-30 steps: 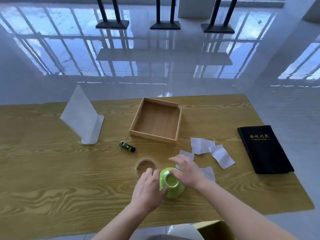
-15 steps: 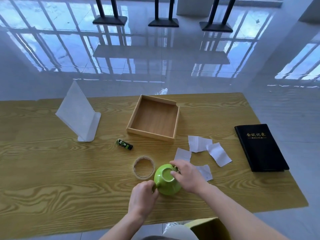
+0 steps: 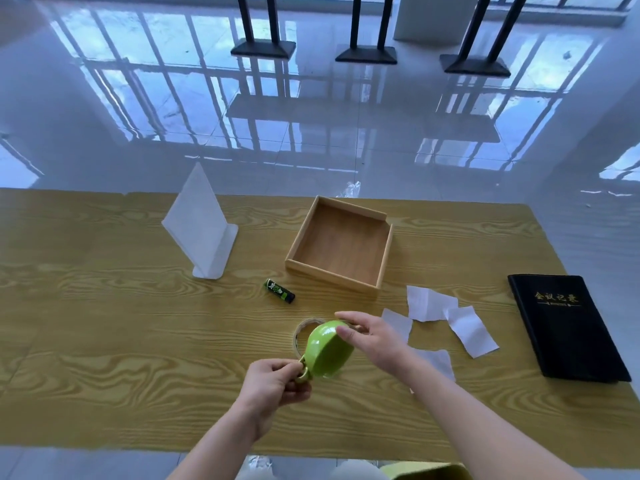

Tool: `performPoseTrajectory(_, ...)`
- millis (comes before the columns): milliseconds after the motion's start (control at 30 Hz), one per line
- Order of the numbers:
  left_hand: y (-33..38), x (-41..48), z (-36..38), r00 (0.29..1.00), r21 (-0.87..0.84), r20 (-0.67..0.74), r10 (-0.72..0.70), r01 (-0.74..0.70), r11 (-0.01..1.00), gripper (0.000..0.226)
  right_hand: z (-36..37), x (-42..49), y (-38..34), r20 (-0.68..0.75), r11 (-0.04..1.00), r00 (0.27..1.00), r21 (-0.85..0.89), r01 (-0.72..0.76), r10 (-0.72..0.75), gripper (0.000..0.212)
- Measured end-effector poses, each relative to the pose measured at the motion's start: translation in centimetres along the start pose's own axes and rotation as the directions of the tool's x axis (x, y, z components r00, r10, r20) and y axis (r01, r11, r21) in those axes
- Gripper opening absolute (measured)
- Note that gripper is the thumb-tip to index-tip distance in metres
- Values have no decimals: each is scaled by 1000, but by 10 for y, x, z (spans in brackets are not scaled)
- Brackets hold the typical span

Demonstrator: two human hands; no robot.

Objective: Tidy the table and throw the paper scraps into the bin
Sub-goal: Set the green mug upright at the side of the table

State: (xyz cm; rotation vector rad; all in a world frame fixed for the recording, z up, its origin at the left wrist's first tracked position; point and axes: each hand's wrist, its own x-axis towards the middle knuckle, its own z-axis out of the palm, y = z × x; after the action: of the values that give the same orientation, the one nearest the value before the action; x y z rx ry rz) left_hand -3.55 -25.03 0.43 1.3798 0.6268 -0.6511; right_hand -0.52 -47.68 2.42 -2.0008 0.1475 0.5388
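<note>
A green cup (image 3: pixel 327 348) is tilted on its side above the wooden table (image 3: pixel 104 358), held by both hands. My left hand (image 3: pixel 275 382) pinches the cup's handle at its lower left. My right hand (image 3: pixel 372 336) grips the cup's rim at the upper right. Several white paper scraps (image 3: pixel 429 303) lie on the table just right of my right hand, one partly hidden under my right forearm. A yellow-green bin (image 3: pixel 426 472) shows at the bottom edge, below the table's near edge.
A roll of tape (image 3: pixel 304 327) lies behind the cup. A small green-black lighter (image 3: pixel 280 291) lies near it. An open wooden tray (image 3: pixel 341 249) stands mid-table, a white sign stand (image 3: pixel 201 223) to the left, a black notebook (image 3: pixel 564 323) at the right.
The cup has been turned from bottom-up to lying on its side. My left hand slid from the cup's body down to its handle, uncovering the tape roll.
</note>
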Motion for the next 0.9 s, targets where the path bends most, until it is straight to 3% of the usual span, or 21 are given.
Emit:
performPoseTrajectory(133,1,0,-32,997,-140,-31,-78,73,987,18,33,27,-25,27,999,1000,36,8,-9,28)
performPoseTrajectory(400,0,6,-85,975,-320,-188,-122,57,946,21,111,91,-84,70,947,997,-314,63,-43,25)
performPoseTrajectory(667,-4,20,-87,969,-305,-182,-166,105,947,27,135,122,-99,112,887,994,-461,42,11,30)
performPoseTrajectory(900,-4,25,-87,977,-154,-159,-140,115,981,28,137,119,-97,60,902,998,-432,11,16,31)
